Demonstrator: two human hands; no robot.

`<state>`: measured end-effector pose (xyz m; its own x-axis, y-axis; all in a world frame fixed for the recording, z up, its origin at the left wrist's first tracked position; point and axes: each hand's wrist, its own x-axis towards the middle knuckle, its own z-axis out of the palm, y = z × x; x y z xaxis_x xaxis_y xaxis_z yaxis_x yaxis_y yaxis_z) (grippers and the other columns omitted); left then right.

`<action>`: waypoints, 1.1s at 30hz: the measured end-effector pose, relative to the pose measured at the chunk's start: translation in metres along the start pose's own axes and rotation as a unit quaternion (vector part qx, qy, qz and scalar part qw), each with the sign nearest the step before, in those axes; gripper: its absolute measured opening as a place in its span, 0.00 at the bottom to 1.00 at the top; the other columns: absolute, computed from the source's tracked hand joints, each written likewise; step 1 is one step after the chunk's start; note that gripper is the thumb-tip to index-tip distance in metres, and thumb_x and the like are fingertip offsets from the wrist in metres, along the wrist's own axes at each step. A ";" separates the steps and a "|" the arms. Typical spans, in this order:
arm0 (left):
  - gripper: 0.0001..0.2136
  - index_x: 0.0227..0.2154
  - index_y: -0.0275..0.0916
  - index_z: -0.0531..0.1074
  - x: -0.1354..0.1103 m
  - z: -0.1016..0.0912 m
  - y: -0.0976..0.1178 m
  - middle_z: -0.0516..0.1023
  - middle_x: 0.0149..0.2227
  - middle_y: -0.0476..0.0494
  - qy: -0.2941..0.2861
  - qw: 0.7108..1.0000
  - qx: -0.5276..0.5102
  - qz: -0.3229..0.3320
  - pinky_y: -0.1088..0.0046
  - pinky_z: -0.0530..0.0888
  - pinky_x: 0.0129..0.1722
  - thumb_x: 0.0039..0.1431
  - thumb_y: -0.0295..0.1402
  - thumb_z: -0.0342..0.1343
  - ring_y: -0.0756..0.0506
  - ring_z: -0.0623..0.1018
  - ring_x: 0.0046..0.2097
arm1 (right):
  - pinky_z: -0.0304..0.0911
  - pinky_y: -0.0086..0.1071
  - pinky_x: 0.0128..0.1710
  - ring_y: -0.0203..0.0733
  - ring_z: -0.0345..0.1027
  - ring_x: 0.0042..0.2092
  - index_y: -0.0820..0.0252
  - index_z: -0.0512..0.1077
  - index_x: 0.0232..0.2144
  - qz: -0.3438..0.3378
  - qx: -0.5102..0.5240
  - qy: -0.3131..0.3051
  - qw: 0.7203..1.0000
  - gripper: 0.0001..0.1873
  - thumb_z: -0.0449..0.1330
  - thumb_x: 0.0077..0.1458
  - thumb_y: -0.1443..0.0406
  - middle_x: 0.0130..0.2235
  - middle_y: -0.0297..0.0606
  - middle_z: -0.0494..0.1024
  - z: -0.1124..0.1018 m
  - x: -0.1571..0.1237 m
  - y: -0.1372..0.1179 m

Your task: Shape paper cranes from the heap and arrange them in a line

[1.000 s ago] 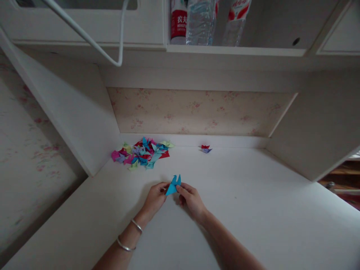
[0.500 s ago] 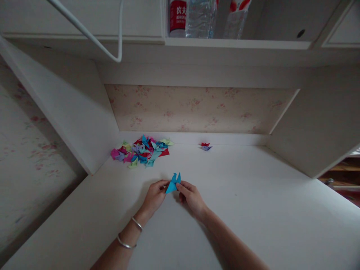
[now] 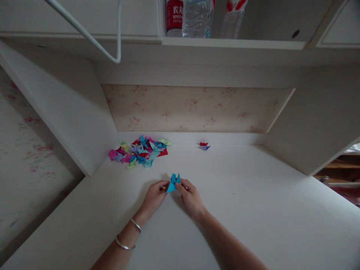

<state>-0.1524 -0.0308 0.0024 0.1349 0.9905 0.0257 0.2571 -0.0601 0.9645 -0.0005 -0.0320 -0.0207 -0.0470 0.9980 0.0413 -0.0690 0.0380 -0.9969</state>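
Note:
A small folded blue paper piece (image 3: 173, 182) is held just above the white desk (image 3: 253, 210), pinched from both sides. My left hand (image 3: 154, 197), with two silver bangles on its wrist, grips its lower left edge. My right hand (image 3: 191, 197) pinches its right side with thumb and fingers closed. The two upper points of the paper stick up between my fingertips.
A heap of several folded paper pieces in pink, blue, red and green (image 3: 139, 152) lies at the back left of the desk. Two small folded pieces, red and purple (image 3: 204, 146), sit by the back wall. Water bottles (image 3: 197, 17) stand on the shelf above.
The blue paper looks more compact and its lower tip shorter than before. Both hands stayed in about the same place, still pinching it.

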 end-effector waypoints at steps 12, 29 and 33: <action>0.18 0.43 0.35 0.72 0.002 0.009 -0.029 0.72 0.28 0.49 -0.007 0.998 0.054 0.021 0.76 0.67 0.29 0.53 0.41 0.54 0.50 0.71 0.28 | 0.50 0.25 0.17 0.33 0.57 0.18 0.62 0.72 0.37 0.010 -0.128 0.035 0.991 0.22 0.58 0.50 0.50 0.16 0.28 0.65 -0.071 0.046 -0.004; 0.11 0.31 0.39 0.74 0.003 0.012 -0.026 0.77 0.31 0.48 -0.032 0.989 0.134 0.050 0.76 0.68 0.35 0.57 0.39 0.50 0.48 0.74 0.34 | 0.59 0.28 0.25 0.37 0.66 0.23 0.58 0.75 0.36 -0.033 -0.379 0.059 0.923 0.16 0.54 0.51 0.56 0.23 0.35 0.75 -0.195 0.144 0.008; 0.11 0.30 0.39 0.74 0.002 0.011 -0.023 0.76 0.30 0.48 -0.033 0.987 0.150 0.055 0.76 0.67 0.34 0.57 0.37 0.49 0.49 0.74 0.33 | 0.60 0.29 0.27 0.39 0.67 0.26 0.59 0.75 0.35 -0.038 -0.395 0.049 0.917 0.16 0.53 0.52 0.57 0.27 0.36 0.77 -0.200 0.145 0.010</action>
<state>-0.1474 -0.0286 -0.0227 0.2361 0.9667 0.0991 0.5075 -0.2096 0.8358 0.1910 0.1228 -0.0386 0.0209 0.9892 0.1449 0.6763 0.0927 -0.7307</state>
